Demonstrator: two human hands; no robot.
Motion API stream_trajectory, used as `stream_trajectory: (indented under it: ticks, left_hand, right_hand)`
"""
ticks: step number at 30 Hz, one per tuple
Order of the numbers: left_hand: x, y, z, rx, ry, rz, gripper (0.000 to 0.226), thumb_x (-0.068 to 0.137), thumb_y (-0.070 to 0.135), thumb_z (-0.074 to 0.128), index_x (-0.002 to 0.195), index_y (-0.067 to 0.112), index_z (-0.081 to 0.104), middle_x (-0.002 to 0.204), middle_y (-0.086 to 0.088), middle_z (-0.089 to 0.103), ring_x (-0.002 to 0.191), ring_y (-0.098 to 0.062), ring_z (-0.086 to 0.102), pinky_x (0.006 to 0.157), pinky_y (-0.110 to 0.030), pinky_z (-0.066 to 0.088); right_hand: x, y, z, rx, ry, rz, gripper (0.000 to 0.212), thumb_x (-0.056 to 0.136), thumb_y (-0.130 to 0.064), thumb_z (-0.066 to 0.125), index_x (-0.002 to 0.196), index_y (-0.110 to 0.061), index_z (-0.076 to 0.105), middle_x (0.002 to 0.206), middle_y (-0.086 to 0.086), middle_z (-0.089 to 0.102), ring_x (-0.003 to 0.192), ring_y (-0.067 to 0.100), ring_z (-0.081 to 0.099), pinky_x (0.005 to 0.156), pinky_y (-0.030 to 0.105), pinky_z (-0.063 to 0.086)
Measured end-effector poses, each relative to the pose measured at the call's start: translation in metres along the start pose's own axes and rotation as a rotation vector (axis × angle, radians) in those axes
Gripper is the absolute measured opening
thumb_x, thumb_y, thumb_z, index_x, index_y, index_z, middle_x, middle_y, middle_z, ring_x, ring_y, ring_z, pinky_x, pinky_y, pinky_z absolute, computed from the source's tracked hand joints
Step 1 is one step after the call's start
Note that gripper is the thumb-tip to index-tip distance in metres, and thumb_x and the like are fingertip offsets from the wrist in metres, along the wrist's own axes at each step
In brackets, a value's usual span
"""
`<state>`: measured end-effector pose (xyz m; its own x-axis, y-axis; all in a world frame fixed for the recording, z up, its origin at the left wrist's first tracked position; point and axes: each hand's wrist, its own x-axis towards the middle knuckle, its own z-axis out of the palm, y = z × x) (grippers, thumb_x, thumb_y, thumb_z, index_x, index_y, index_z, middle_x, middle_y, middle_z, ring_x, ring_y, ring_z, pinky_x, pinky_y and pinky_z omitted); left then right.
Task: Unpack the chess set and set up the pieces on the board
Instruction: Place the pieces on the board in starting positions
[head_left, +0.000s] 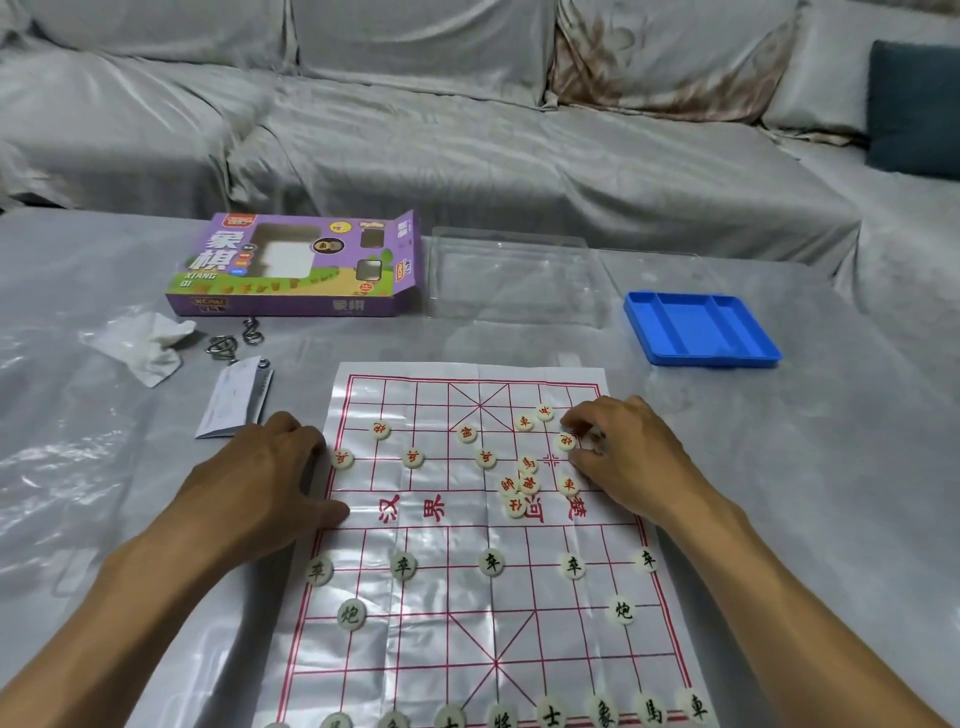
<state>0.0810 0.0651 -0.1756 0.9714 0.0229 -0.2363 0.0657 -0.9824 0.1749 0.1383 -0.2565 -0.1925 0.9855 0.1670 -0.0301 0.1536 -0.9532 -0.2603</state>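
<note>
The board (483, 545), a creased paper sheet, lies flat on the counter (779, 493) with its long axis running away from the person, the river band crossing its middle. The near half looks finished: black pieces (491, 562) sit spaced along their rows, characters upright toward the person. The far half is only partly done; several red pieces (413, 458) stand on their points, while a loose cluster (519, 488) waits by the river on the right, characters facing the far side. The right hand (628, 452) curls its fingers round a red piece near the far right edge, probably to seat it on its point. The left hand (270, 483) rests loosely open at the board's left edge, thumb on the sheet, seemingly to keep it from sliding. Beyond the board lie the purple box (296, 265), a clear lid (514, 275) and a blue tray (701, 327).
</note>
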Motion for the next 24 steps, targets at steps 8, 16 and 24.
stream_trajectory:
  ticks: [8, 16, 24]
  left_hand:
    - [0.000, 0.001, 0.000, 0.005, -0.003, 0.001, 0.066, 0.073, 0.063, 0.068, 0.126, 0.030, 0.048, 0.123, 0.009, 0.048, 0.103, -0.012, 0.048, 0.080, -0.032, 0.052]
    - [0.000, 0.001, 0.000, 0.002, 0.001, 0.003, 0.066, 0.072, 0.062, 0.069, 0.126, 0.029, 0.049, 0.123, 0.009, 0.048, 0.104, -0.012, 0.049, 0.080, -0.032, 0.051]
    - [0.000, 0.002, 0.000, -0.005, -0.009, -0.002, 0.066, 0.073, 0.062, 0.069, 0.127, 0.029, 0.049, 0.124, 0.009, 0.048, 0.104, -0.011, 0.050, 0.078, -0.028, 0.050]
  right_hand:
    - [0.002, -0.003, 0.003, 0.008, 0.053, 0.015, 0.028, 0.093, -0.034, 0.062, 0.119, -0.027, 0.065, 0.118, -0.008, 0.063, 0.107, 0.011, 0.050, 0.091, 0.026, 0.043]
    - [0.005, 0.016, -0.003, -0.093, 0.161, 0.217, 0.029, 0.094, -0.030, 0.062, 0.123, -0.024, 0.061, 0.123, -0.002, 0.062, 0.112, 0.018, 0.050, 0.094, 0.032, 0.043]
    - [0.006, 0.007, -0.002, 0.017, 0.074, 0.103, 0.028, 0.091, -0.031, 0.066, 0.118, -0.027, 0.065, 0.117, -0.007, 0.063, 0.109, 0.013, 0.049, 0.091, 0.029, 0.045]
